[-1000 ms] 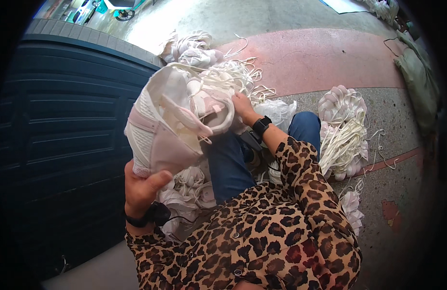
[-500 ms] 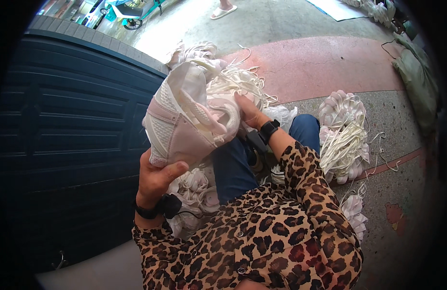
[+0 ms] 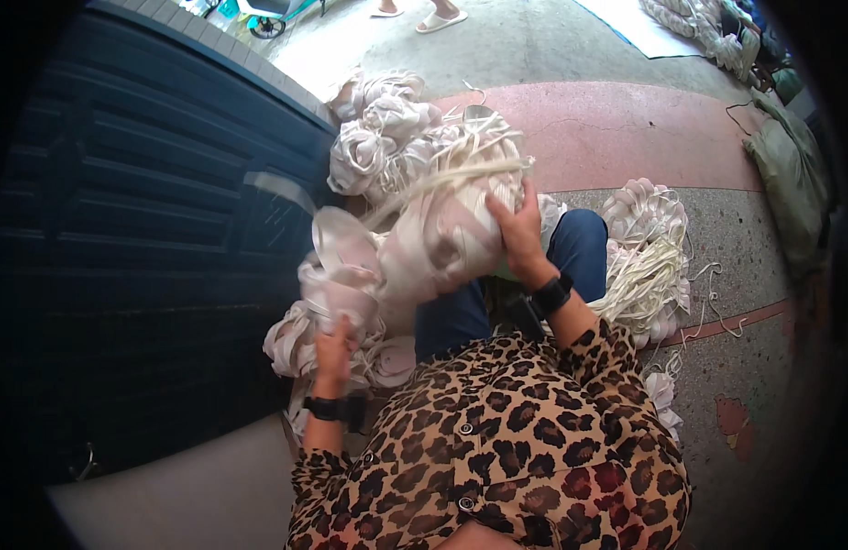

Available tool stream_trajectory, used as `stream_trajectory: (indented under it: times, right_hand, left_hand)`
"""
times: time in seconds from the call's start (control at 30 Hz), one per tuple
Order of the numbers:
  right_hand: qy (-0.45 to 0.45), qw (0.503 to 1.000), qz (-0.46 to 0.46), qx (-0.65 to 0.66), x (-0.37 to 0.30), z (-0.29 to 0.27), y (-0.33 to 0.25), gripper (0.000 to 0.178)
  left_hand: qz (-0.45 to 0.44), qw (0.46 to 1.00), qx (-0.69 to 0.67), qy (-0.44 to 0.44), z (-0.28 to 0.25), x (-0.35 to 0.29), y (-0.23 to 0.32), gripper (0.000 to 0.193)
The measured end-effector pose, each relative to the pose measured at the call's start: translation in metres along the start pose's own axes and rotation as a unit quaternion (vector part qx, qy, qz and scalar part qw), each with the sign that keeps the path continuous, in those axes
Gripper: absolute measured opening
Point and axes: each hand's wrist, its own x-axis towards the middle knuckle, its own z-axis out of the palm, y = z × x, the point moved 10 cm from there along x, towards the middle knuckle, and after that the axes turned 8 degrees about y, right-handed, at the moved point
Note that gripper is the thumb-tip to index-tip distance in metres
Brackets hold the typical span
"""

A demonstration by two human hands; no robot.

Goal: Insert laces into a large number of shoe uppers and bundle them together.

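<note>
My left hand [image 3: 333,353], slightly blurred, is closed on the lower end of a white and pale pink shoe upper [image 3: 343,266]. To its right, a row of nested shoe uppers [image 3: 442,238] with long cream laces lies across my lap. My right hand [image 3: 522,234] grips the right end of that row, thumb on top. Loose laces [image 3: 474,170] trail over its upper side. Below and beside my left hand are more uppers [image 3: 291,339], partly hidden by it.
Beyond my knees more shoe uppers [image 3: 378,128] are heaped by a dark blue panelled door [image 3: 149,202]. Another laced bundle [image 3: 649,247] lies on the speckled floor to the right. A grey-green sack [image 3: 786,183] stands farther right. A person's sandalled foot [image 3: 440,18] is at the far side.
My left hand has lowered the raised upper, which now sits beside the row. My right hand has shifted right with the row, now in fuller view. A second sandalled foot has appeared.
</note>
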Motion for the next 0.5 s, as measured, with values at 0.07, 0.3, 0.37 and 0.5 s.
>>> stream_trajectory:
  times: [0.07,0.3,0.37,0.5]
  right_hand:
    - [0.01,1.0,0.022,-0.005,-0.009,-0.021,0.04,0.082]
    - [-0.06,0.996,0.063,-0.027,-0.037,-0.012,0.057,0.082]
    - [-0.09,0.993,0.013,-0.074,-0.048,-0.002,0.052,0.074]
    - [-0.073,0.993,0.034,-0.085,-0.062,0.003,0.065,0.088]
  left_hand:
    - [-0.063,0.993,-0.079,-0.069,0.005,-0.001,-0.066,0.029]
    - [-0.105,0.981,0.157,-0.052,-0.037,0.048,-0.143,0.052]
    - [0.071,0.939,0.325,0.083,-0.064,0.075,-0.095,0.051]
    - [0.412,0.872,0.254,0.069,0.071,0.001,0.101,0.057]
